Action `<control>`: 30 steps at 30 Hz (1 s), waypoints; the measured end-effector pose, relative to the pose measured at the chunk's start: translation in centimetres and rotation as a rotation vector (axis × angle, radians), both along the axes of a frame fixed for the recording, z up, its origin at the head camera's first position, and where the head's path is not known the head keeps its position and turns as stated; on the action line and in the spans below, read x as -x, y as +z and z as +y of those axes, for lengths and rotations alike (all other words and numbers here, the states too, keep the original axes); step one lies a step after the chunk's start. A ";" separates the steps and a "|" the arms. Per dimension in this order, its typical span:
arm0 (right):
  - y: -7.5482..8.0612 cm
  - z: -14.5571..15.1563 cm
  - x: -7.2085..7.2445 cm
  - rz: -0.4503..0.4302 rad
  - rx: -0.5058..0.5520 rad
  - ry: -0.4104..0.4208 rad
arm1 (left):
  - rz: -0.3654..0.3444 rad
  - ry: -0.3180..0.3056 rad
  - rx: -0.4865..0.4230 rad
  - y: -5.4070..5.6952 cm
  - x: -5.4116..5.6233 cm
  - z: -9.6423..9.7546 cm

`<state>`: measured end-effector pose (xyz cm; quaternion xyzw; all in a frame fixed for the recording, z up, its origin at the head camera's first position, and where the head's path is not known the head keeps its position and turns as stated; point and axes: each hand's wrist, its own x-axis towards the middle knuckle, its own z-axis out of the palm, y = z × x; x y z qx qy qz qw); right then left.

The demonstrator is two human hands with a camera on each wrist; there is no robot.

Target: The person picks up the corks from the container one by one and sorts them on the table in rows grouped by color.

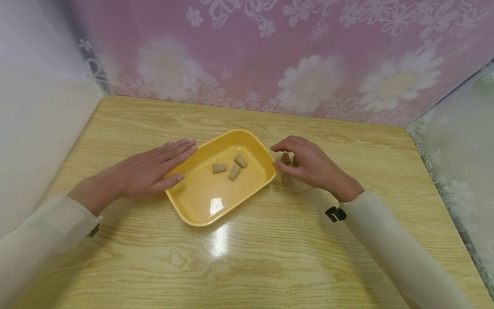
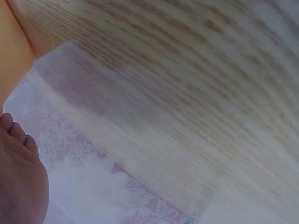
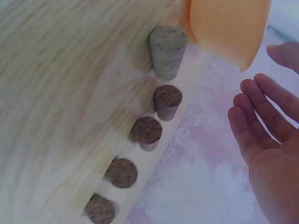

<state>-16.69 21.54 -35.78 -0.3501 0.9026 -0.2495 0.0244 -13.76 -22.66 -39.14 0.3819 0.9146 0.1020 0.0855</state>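
Currently, three tapered corks (image 1: 219, 168) lie on their sides near the middle of a yellow rectangular tray (image 1: 197, 195), two of them close together and one a little to the left. The left hand (image 1: 144, 171) is at the tray's left end, its fingers straight and side by side, its thumb apart and reaching over the rim; it grasps nothing. The right hand (image 1: 310, 165) is just beyond the opposite end, released, with thumb and fingers parted and no cork between them. Beneath and beside it, more corks stay outside the tray; the right wrist view shows five in a row (image 3: 146, 133), the nearest to the tray paler than the brown-ended others. Tray and corks rest on a wood-grain table (image 1: 251, 274), backed by a pink floral sheet (image 1: 239, 56). Pale sleeves (image 1: 401, 249) cover both forearms, and a black strap piece (image 1: 335, 214) shows by the right cuff
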 end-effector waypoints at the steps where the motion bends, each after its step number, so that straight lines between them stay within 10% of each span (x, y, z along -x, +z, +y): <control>1: 0.1 -0.2 0.1 0.005 -0.003 0.005 | -0.001 0.000 -0.001 0.0 0.0 0.0; 30: -0.5 -6.7 0.3 -0.048 -0.085 0.119 | 0.005 -0.010 -0.012 -0.1 0.0 -0.1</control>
